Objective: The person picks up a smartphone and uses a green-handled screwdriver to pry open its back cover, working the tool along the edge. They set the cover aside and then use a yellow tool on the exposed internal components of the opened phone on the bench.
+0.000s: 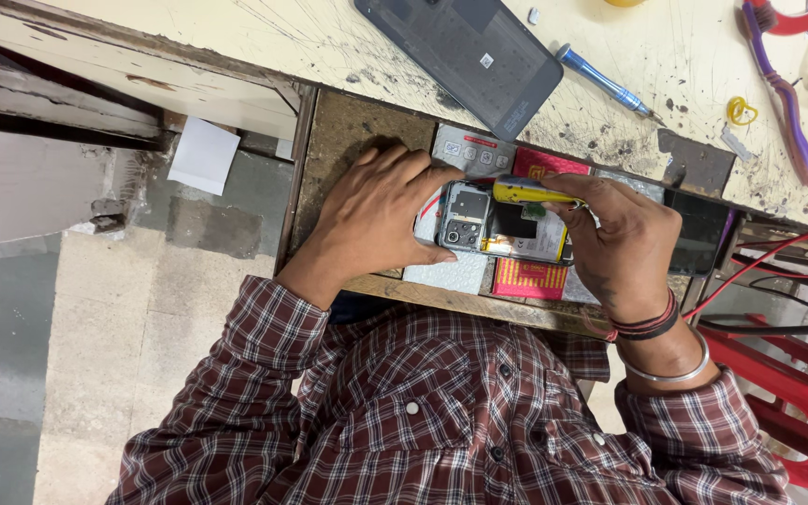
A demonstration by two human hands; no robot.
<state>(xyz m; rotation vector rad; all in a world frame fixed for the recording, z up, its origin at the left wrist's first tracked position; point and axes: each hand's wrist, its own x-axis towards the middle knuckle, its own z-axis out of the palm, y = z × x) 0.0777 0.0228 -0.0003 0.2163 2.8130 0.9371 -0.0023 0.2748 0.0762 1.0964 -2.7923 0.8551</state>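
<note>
My left hand (pixel 376 210) steadies the opened phone (pixel 502 223) over the open drawer (pixel 348 131) below the tabletop (pixel 348 42), fingers curled on its edge. My right hand (pixel 624 243) has fingers clamped on a yellow screwdriver (pixel 527 192) across the phone.

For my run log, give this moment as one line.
left hand: steadies opened phone | right hand: holds yellow tool on phone

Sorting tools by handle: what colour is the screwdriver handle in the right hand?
Yellow, on the screwdriver in the right hand; head view.
</note>
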